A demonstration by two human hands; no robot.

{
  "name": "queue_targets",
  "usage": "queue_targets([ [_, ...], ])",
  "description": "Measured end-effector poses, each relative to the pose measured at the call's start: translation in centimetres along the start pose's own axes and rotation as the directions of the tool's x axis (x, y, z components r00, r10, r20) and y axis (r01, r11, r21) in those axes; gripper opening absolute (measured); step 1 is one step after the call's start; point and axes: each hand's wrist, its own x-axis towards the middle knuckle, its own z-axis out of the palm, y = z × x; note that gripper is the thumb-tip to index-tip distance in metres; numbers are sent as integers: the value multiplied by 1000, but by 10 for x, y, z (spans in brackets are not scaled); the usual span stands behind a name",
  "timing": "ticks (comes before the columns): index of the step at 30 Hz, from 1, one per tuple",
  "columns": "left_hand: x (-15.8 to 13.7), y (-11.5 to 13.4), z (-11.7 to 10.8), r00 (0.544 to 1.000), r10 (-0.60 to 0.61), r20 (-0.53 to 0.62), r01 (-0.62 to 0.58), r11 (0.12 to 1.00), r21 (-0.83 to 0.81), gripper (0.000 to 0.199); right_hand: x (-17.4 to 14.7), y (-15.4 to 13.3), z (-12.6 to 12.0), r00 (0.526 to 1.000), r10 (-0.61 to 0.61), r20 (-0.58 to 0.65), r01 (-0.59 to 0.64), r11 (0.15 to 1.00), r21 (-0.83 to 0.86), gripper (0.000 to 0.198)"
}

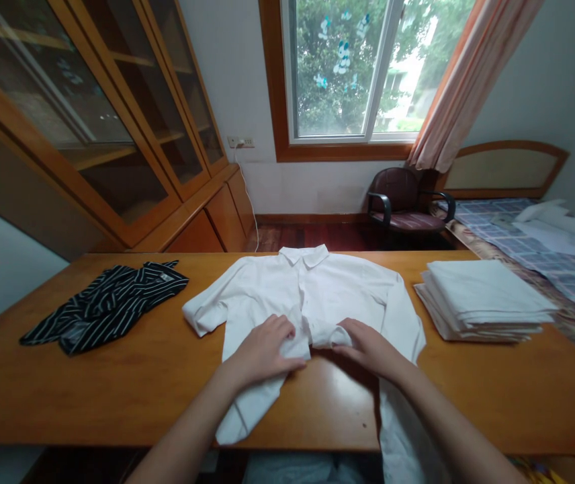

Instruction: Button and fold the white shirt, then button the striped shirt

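A white collared shirt (338,289) lies spread on the wooden table with its collar at the far edge and its front facing up. My left hand (266,346) rests on the lower left front panel, thumb and fingers apart. At the bottom hem of the other panel, my right hand (367,346) grips the fabric, which is rolled up and lifted off the table. One sleeve is bent out to the left. On the right, the fabric runs under my right forearm and hangs over the near edge.
A black striped garment (116,302) lies crumpled at the left of the table (166,396). To the right sits a stack of folded white cloth (489,296). Beyond are a glass-door cabinet (136,101), a chair (403,198), a window and a bed (534,228).
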Motion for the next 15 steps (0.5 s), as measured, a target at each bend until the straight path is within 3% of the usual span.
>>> queue_targets([
  [2, -2, 12, 8, 999, -25, 34, 24, 999, 45, 40, 5, 7, 5, 998, 53, -40, -51, 997, 58, 15],
  [4, -1, 13, 16, 997, -60, 42, 59, 998, 7, 27, 11, 14, 8, 989, 116, -91, -101, 982, 162, 18],
  [8, 8, -7, 14, 985, -159, 64, 171, 924, -342, 14, 23, 20, 5, 959, 234, -159, -144, 887, 438, 29],
  [10, 12, -20, 6, 974, -208, 93, 225, 803, -551, 17, 29, 19, 3, 944, 297, -144, -162, 796, 583, 34],
  [12, 15, -30, -3, 959, -236, 157, 274, 627, -729, 28, 34, 18, 2, 928, 363, -86, -206, 692, 692, 36],
  [14, 18, -38, -10, 944, -241, 228, 319, 471, -823, 39, 39, 18, 1, 914, 404, -31, -255, 633, 731, 37],
  [15, 19, -41, -12, 938, -233, 257, 337, 434, -836, 41, 40, 19, 1, 909, 416, -21, -273, 632, 725, 39],
])
